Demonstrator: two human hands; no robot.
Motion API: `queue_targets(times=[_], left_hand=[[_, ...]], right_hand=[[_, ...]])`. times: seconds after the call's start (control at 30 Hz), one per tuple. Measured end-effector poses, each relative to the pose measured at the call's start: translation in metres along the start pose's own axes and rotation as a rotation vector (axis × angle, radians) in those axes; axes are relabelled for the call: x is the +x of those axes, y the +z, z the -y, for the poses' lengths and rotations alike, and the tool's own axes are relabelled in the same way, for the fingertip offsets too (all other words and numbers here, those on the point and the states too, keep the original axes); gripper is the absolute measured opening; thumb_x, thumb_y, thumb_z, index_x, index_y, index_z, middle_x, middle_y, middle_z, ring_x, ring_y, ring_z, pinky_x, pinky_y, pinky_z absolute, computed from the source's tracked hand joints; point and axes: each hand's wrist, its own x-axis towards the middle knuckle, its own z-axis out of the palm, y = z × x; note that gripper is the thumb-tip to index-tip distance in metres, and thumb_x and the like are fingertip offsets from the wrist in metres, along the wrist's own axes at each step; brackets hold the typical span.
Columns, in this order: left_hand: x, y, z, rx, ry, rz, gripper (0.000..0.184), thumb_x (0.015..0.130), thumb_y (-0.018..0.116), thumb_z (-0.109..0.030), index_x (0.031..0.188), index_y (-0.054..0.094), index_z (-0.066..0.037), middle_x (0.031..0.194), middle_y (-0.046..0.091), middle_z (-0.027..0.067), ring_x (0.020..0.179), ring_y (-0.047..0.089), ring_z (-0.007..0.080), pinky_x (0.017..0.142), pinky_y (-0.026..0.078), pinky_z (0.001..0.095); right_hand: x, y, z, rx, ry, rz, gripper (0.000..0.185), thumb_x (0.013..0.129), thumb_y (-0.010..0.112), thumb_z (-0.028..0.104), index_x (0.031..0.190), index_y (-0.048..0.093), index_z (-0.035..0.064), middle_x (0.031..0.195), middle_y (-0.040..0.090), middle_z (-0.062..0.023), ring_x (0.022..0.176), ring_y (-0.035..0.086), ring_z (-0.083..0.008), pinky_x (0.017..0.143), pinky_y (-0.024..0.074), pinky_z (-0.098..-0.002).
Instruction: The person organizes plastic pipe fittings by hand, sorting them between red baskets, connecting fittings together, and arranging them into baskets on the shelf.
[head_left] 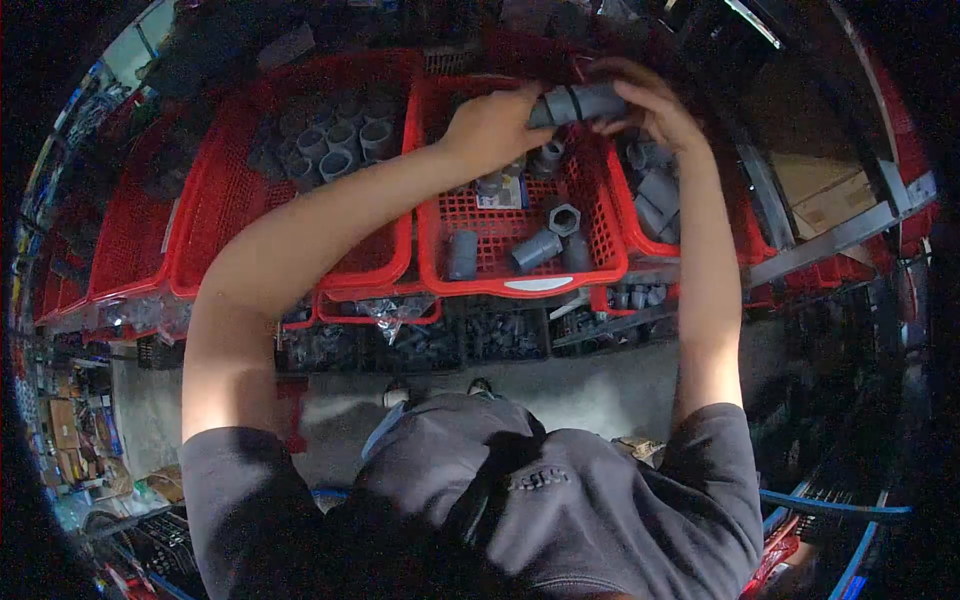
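Observation:
Over the middle red basket, both of my hands meet at a grey plastic pipe fitting, which lies sideways with a dark gap or ring near its middle. My left hand is closed round the left end. On the right end, my right hand has its thumb and fingers curled about the piece, slightly blurred. Whether it is one fitting or two joined end to end, I cannot tell. Below lie several loose grey fittings, among them one with a hexagonal end and a short cylinder.
To the left, another red basket holds many grey pipe sockets. More grey fittings fill the basket at right, beside a metal rail. Dark bins of small parts sit lower, above the concrete floor.

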Motion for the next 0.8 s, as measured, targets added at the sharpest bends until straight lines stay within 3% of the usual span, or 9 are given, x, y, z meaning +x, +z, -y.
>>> queue_targets(times=[0.1, 0.27, 0.3, 0.37, 0.43, 0.47, 0.53, 0.63, 0.8], left_hand=[[0.0, -0.001, -0.003, 0.153, 0.003, -0.009, 0.046, 0.067, 0.058, -0.034, 0.1, 0.046, -0.004, 0.081, 0.055, 0.0196, 0.08, 0.053, 0.0349, 0.067, 0.043, 0.042], [0.023, 0.024, 0.026, -0.385, 0.292, -0.301, 0.045, 0.069, 0.059, -0.039, 0.093, 0.045, -0.003, 0.073, 0.055, 0.013, 0.063, 0.056, 0.023, 0.051, 0.043, 0.0335], [0.022, 0.023, 0.03, -0.383, 0.291, -0.3, 0.045, 0.069, 0.059, -0.039, 0.093, 0.045, -0.003, 0.073, 0.055, 0.013, 0.063, 0.056, 0.023, 0.051, 0.043, 0.0335], [0.013, 0.0, 0.017, -0.996, -0.249, 0.042, 0.041, 0.07, 0.061, -0.037, 0.091, 0.045, -0.005, 0.065, 0.048, 0.0044, 0.053, 0.045, 0.0092, 0.043, 0.035, 0.0226], [0.01, -0.002, 0.014, -1.083, -0.298, -0.024, 0.038, 0.071, 0.061, -0.035, 0.091, 0.045, -0.006, 0.063, 0.045, 0.0023, 0.052, 0.041, 0.0069, 0.042, 0.032, 0.0202], [0.01, -0.002, 0.014, -1.171, -0.346, -0.093, 0.036, 0.071, 0.061, -0.034, 0.09, 0.046, -0.007, 0.062, 0.041, 0.0001, 0.05, 0.036, 0.0047, 0.041, 0.029, 0.0179], [0.01, -0.005, 0.014, -1.174, -0.326, -0.088, 0.036, 0.071, 0.061, -0.034, 0.09, 0.046, -0.007, 0.062, 0.042, 0.0, 0.049, 0.037, 0.0053, 0.041, 0.029, 0.0186], [0.011, -0.004, 0.011, -1.131, -0.323, -0.107, 0.034, 0.072, 0.061, -0.032, 0.089, 0.046, -0.006, 0.062, 0.042, 0.0002, 0.047, 0.037, 0.0062, 0.041, 0.03, 0.0198], [0.009, -0.007, 0.007, -1.144, -0.311, -0.159, 0.03, 0.073, 0.059, -0.029, 0.086, 0.047, -0.005, 0.062, 0.044, 0.001, 0.046, 0.038, 0.0071, 0.042, 0.032, 0.0214]], right_hand=[[0.0, 0.012, 0.012, -0.074, 0.159, -0.01, 0.04, 0.073, 0.058, 0.027, 0.104, 0.048, 0.0042, 0.082, 0.054, -0.0057, 0.057, 0.051, -0.0111, 0.045, 0.0406, -0.0214], [0.003, 0.002, 0.001, -0.293, 0.103, -0.112, 0.04, 0.072, 0.058, 0.026, 0.105, 0.049, 0.0055, 0.083, 0.053, -0.0056, 0.054, 0.048, -0.0067, 0.045, 0.0389, -0.0211], [0.005, -0.003, -0.003, -0.388, 0.004, -0.069, 0.04, 0.071, 0.06, 0.027, 0.102, 0.05, 0.005, 0.08, 0.054, -0.0051, 0.055, 0.05, -0.0078, 0.047, 0.0408, -0.0217], [0.013, -0.01, -0.013, -0.48, -0.099, -0.027, 0.04, 0.07, 0.062, 0.028, 0.1, 0.051, 0.0045, 0.077, 0.056, -0.0045, 0.057, 0.052, -0.0088, 0.049, 0.0428, -0.0223], [0.02, -0.01, -0.016, -0.776, -0.758, -0.007, 0.042, 0.069, 0.062, 0.021, 0.106, 0.048, 0.0054, 0.089, 0.054, -0.0059, 0.06, 0.054, -0.0128, 0.053, 0.0434, -0.0233], [0.018, -0.006, -0.017, -0.776, -0.759, -0.008, 0.042, 0.069, 0.062, 0.021, 0.106, 0.048, 0.0054, 0.089, 0.054, -0.0059, 0.06, 0.054, -0.0128, 0.053, 0.0434, -0.0233], [0.009, 0.007, -0.019, -0.012, -0.247, -0.108, 0.043, 0.071, 0.06, 0.024, 0.107, 0.047, 0.0045, 0.087, 0.056, -0.0091, 0.063, 0.056, -0.0161, 0.055, 0.0456, -0.026], [0.006, 0.011, -0.003, -0.205, 0.061, -0.129, 0.043, 0.074, 0.057, 0.027, 0.107, 0.045, 0.0019, 0.087, 0.055, -0.0114, 0.061, 0.056, -0.0166, 0.054, 0.0469, -0.028], [0.006, 0.012, -0.004, -0.025, 0.167, -0.027, 0.042, 0.077, 0.054, 0.029, 0.105, 0.044, -0.0005, 0.084, 0.055, -0.0113, 0.06, 0.055, -0.0169, 0.05, 0.0474, -0.0278]])
